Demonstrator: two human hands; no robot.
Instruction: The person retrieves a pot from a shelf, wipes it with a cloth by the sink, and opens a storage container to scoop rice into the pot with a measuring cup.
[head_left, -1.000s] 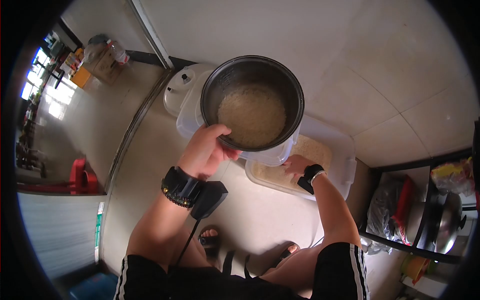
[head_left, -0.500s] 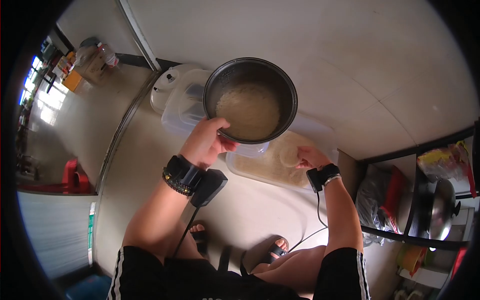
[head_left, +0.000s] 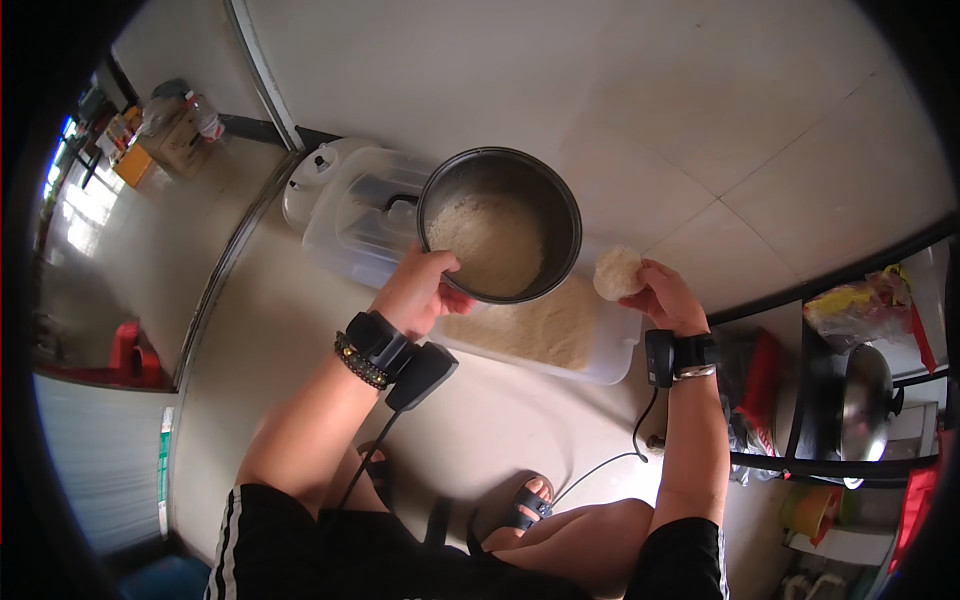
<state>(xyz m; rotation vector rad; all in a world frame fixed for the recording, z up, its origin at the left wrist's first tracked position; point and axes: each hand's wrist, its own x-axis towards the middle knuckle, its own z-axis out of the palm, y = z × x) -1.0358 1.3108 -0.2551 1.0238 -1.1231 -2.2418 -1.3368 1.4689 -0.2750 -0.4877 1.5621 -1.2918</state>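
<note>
My left hand (head_left: 420, 290) grips the near-left rim of a dark rice cooker pot (head_left: 560, 235), thumb over the edge and fingers beneath. Pale rice (head_left: 488, 240) covers the pot's bottom, and the pot tilts slightly toward me. My right hand (head_left: 668, 298) is closed on a small round cup (head_left: 618, 273) heaped with rice; its walls hardly show. That cup is held up to the right of the pot, apart from it. Below both hands stands a clear plastic bin (head_left: 615, 365) of rice, partly covered by the pot.
A translucent lid (head_left: 345, 215) and a white lidded container (head_left: 305, 185) sit left of the pot. To the right, a dark shelf holds a metal wok-like pan (head_left: 866, 400) and plastic bags (head_left: 865, 305). A black cable (head_left: 600, 465) hangs from my right wrist. A red stool (head_left: 135, 355) stands far left.
My right hand has lifted the cup, heaped with rice, out of the bin and moved up and to the right. The pot has shifted slightly left and down in view.
</note>
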